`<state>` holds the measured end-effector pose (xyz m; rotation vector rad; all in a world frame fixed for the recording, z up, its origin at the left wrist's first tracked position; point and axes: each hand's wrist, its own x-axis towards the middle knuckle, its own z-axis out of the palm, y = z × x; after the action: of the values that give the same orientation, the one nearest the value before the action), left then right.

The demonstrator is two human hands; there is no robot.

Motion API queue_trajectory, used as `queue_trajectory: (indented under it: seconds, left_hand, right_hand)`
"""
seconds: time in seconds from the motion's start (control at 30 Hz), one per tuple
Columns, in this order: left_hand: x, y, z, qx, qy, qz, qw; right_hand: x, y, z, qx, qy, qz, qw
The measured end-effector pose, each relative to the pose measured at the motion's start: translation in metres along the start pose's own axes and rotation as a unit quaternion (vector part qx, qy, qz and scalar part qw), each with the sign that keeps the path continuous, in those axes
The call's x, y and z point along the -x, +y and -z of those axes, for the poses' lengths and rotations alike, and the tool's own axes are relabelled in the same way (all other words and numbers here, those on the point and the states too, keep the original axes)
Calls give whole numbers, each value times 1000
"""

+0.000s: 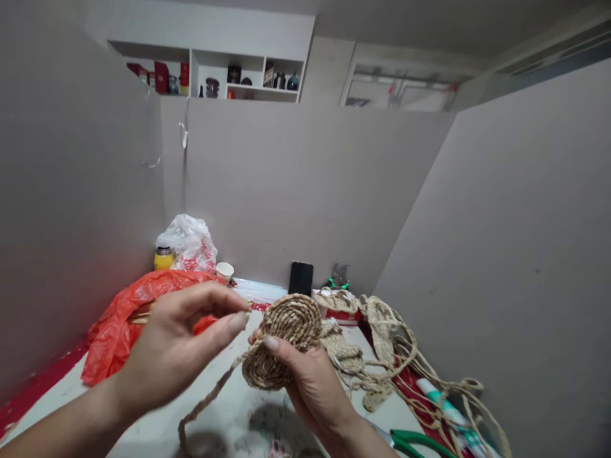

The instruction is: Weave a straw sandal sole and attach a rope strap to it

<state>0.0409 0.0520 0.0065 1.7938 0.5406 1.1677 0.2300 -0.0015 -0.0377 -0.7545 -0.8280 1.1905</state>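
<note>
In front of me, my right hand (312, 381) grips a coiled straw braid (292, 323), its thumb pressed on the front and its fingers behind. The piece is long and rounded, with tight rows wound around one another. From its left side a loose braid tail (210, 395) hangs down towards the table. My left hand (184, 340) is raised just left of the coil, apart from it. Its thumb and forefinger tips come together in a pinch; whatever they hold, if anything, is too small to make out.
Flat woven straw pieces (346, 350) and loose straw cords (405, 356) lie on the right. Green-handled scissors (415, 439) are at the lower right. A red plastic bag (119, 324), a white cup (224, 271) and a yellow jar (163, 259) stand left; a black phone (300, 278) leans at the back.
</note>
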Motion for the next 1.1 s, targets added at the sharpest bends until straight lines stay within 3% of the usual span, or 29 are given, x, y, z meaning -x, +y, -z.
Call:
queue_trajectory:
  seconds: [0.13,0.33,0.53,0.7,0.8,0.87,1.0,1.1]
  left_hand:
    - [-33,9,-17,87,-98,59,990]
    - [-33,-5,-24,152,-142,97,973]
    - [-33,-5,-26,156,-138,102,973]
    - [-30,-4,-30,162,-98,110,976]
    - [-30,-2,-29,160,-107,111,975]
    - [-30,0,-28,131,-101,91,982]
    - [-27,-1,-31,64,-23,9,998]
    - [-22,-3,-36,19,-53,-31,998]
  right_hand:
    - [4,-2,-3,-2,-29,-1,1000]
    - [5,-3,-2,6,-56,0,998]
    - [6,0,-1,14,-61,-11,998]
    - [6,-4,-3,7,-59,-2,998]
    - [6,-10,-6,1,-86,3,996]
    - [7,-12,-7,5,-114,-6,993]
    - [9,-5,-8,3,-111,-45,993]
    - [9,6,-7,-6,-146,-87,985]
